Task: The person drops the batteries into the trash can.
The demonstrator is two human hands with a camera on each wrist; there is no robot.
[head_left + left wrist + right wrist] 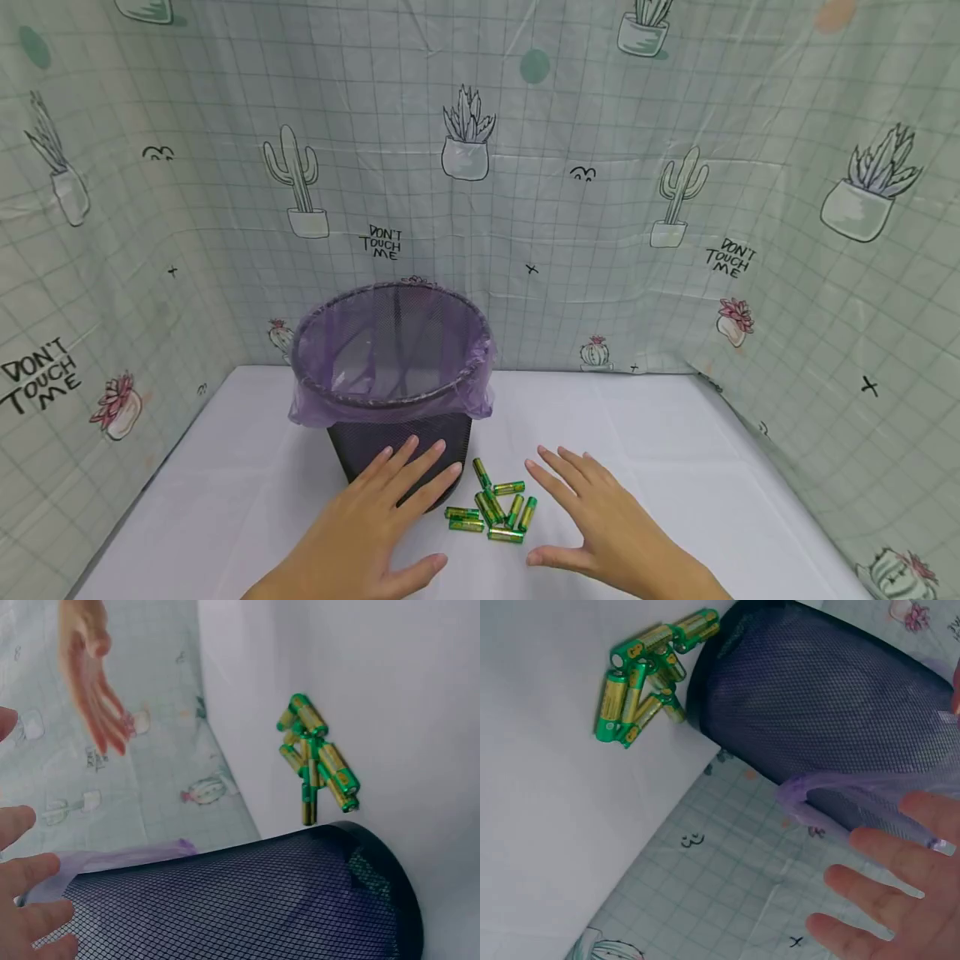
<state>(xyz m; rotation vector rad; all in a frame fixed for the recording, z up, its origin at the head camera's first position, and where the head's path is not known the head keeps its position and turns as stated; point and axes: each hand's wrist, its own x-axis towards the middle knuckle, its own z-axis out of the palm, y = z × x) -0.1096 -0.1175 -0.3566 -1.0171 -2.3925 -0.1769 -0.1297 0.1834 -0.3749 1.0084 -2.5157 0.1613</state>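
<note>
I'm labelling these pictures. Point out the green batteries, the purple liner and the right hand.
Green batteries (492, 506), head view, on the casing of one mid-pile.
Purple liner (427, 350), head view, on its inner face.
Right hand (603, 518), head view, on its back.

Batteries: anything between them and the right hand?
Nothing visible. In the head view, the right hand is just right of the batteries, with only bare white table between. The mesh bin stands on the pile's other side, behind and left.
</note>
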